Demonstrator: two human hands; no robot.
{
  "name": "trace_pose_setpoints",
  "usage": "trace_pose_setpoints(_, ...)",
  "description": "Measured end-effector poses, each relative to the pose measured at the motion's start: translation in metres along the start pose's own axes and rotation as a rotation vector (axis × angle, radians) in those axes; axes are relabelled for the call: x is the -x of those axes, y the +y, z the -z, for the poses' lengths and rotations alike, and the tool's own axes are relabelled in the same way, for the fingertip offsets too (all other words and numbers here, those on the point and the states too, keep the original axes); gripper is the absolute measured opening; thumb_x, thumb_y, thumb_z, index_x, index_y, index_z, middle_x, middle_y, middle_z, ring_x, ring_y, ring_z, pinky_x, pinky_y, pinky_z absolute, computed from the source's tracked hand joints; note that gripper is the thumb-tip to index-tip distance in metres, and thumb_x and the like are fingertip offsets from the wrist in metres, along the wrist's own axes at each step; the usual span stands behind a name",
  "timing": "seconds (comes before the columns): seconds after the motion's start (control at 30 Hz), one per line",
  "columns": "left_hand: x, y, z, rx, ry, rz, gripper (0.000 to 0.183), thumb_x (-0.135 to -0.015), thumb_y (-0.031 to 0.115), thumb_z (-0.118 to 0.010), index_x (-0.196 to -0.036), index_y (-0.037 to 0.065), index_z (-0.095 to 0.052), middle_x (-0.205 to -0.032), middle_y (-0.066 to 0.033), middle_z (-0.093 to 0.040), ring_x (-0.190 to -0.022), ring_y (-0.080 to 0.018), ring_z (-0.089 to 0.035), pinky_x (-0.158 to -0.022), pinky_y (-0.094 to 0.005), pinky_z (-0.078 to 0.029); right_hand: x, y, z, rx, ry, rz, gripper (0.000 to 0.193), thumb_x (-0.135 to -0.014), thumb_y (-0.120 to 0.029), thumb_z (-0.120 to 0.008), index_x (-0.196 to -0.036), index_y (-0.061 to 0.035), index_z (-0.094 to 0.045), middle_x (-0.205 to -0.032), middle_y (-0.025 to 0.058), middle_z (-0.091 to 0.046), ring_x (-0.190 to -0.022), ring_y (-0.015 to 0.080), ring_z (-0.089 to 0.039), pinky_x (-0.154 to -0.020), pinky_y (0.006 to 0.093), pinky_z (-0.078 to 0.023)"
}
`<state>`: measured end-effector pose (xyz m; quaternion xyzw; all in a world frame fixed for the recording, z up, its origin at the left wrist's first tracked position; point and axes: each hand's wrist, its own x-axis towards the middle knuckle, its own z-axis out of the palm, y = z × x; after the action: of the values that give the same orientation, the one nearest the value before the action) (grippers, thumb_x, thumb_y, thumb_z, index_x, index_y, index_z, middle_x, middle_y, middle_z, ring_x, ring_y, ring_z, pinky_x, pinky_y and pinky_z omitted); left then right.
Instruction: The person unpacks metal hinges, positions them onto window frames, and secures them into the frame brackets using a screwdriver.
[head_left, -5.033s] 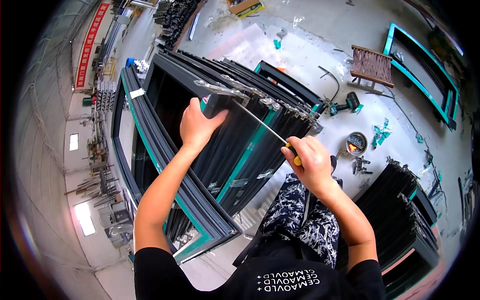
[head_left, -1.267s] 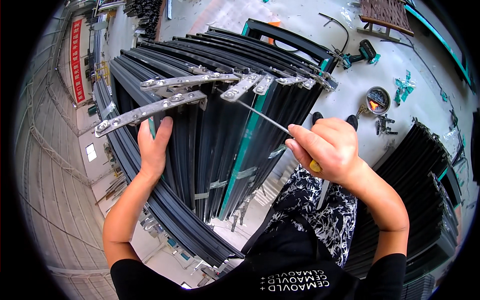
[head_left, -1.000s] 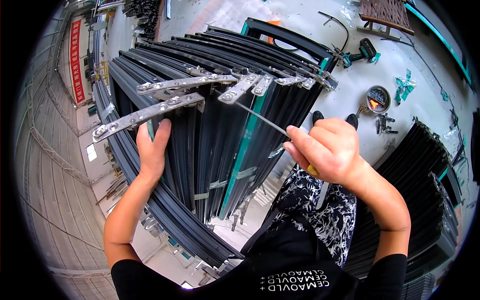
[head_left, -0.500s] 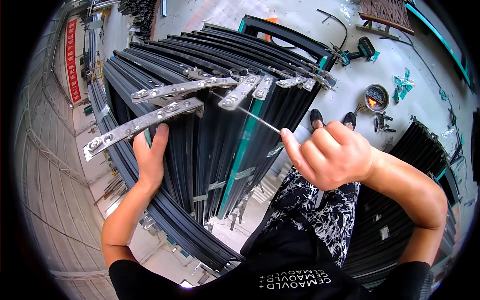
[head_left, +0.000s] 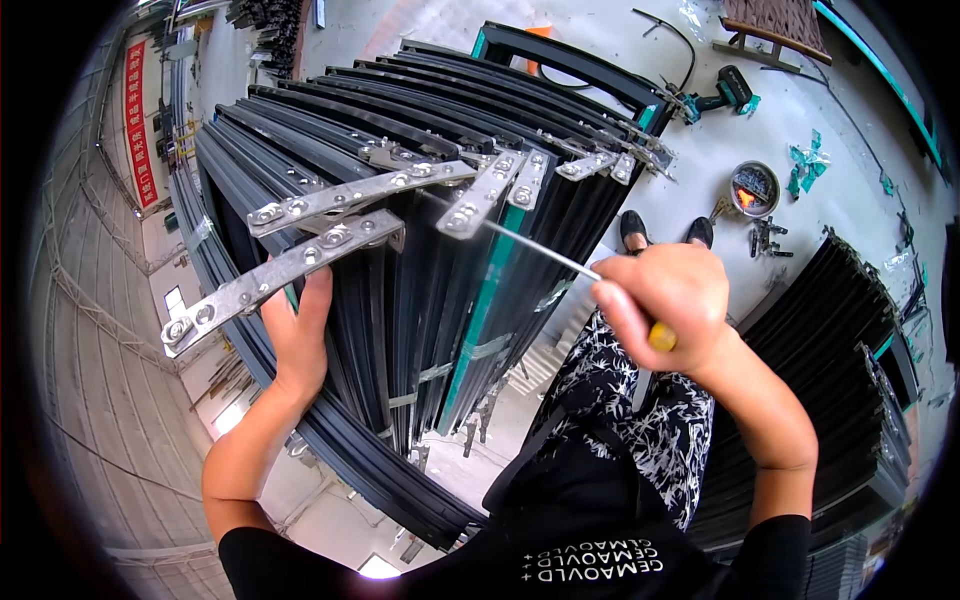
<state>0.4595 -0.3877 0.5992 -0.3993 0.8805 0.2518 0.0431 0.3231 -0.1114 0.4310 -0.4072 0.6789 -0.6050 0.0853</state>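
Observation:
My right hand (head_left: 668, 308) is closed around a screwdriver (head_left: 545, 249); the yellow end of its handle shows below the fingers. The long metal shaft points left toward the stacked dark frames, and its tip is hidden behind a metal hinge arm (head_left: 478, 200). On the left, my left hand (head_left: 300, 335) grips the edge of a dark window frame (head_left: 352, 330), thumb on one side and fingers on the other, partly hidden. Just above that hand a long metal hinge arm (head_left: 285, 283) sticks out from the frame's end. Another hinge arm (head_left: 360, 192) lies behind it.
Several dark frames (head_left: 400, 95) lean together in a row. Right of them a teal cordless drill (head_left: 722, 97), a round bowl of screws (head_left: 755, 190) and loose metal parts (head_left: 768, 240) are on the floor. More dark frames (head_left: 800, 330) stand at my right.
My right hand has turned over and drawn in slightly with the screwdriver, bringing the yellow handle end into sight. The held frame and its hinge arms have shifted slightly; my left hand stays on it.

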Motion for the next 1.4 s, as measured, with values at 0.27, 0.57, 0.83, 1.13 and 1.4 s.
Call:
trace_pose_setpoints(0.27, -0.002, 0.003, 0.001, -0.011, 0.004, -0.061, 0.052, -0.095, 0.044, -0.062, -0.119, -0.003, -0.06, -0.118, -0.01, -0.062, -0.11, -0.0191, -0.053, -0.103, -0.0334, -0.036, 0.024, -0.021, -0.024, -0.902, 0.082, -0.97, 0.026, -0.094, -0.024, -0.066, -0.086, -0.0003, -0.073, -0.069, 0.0007, -0.065, -0.053, 0.0047, -0.051, -0.05, 0.0212, -0.039)
trace_pose_setpoints(0.57, -0.003, -0.013, 0.004, -0.007, -0.002, -0.048, 0.061, -0.095, 0.048, -0.059, -0.129, -0.002, -0.053, -0.125, -0.0096, -0.058, -0.116, -0.0192, -0.05, -0.105, -0.0323, -0.033, 0.049, -0.023, 0.005, -0.165, 0.125, -0.224, 0.014, -0.079, -0.009, -0.076, -0.089, -0.0005, -0.071, -0.062, 0.0069, -0.061, -0.048, 0.0199, -0.058, -0.047, 0.0315, -0.045)
trace_pose_setpoints(0.83, -0.004, -0.01, -0.001, 0.0, 0.001, -0.038, 0.068, -0.095, 0.051, -0.055, -0.139, 0.0, -0.044, -0.132, -0.0088, -0.054, -0.12, -0.0184, -0.048, -0.107, -0.031, -0.031, 0.041, 0.029, -0.017, 0.062, 0.147, -0.029, 0.017, -0.077, -0.011, -0.078, -0.086, -0.0041, -0.066, -0.059, 0.0051, -0.057, -0.052, 0.0214, -0.059, -0.047, 0.0329, -0.046)
trace_pose_setpoints(1.13, -0.005, -0.012, 0.0, 0.025, -0.016, -0.024, 0.075, -0.095, 0.055, -0.053, -0.143, -0.001, -0.039, -0.134, -0.0101, -0.053, -0.12, -0.0186, -0.05, -0.106, -0.0313, -0.034, 0.034, 0.042, -0.031, 0.039, 0.161, 0.039, 0.015, -0.077, -0.012, -0.076, -0.082, -0.0055, -0.064, -0.056, 0.004, -0.051, -0.049, 0.0209, -0.056, -0.045, 0.0328, -0.045)
trace_pose_setpoints(1.4, -0.006, -0.012, 0.0, 0.017, -0.025, -0.008, 0.074, -0.095, 0.055, -0.053, -0.142, -0.001, -0.04, -0.134, -0.01, -0.053, -0.12, -0.0186, -0.05, -0.106, -0.0313, -0.034, 0.034, 0.049, -0.03, 0.097, 0.113, 0.099, 0.016, -0.077, -0.012, -0.076, -0.085, -0.0044, -0.064, -0.057, 0.0035, -0.051, -0.049, 0.0203, -0.055, -0.045, 0.0326, -0.044)
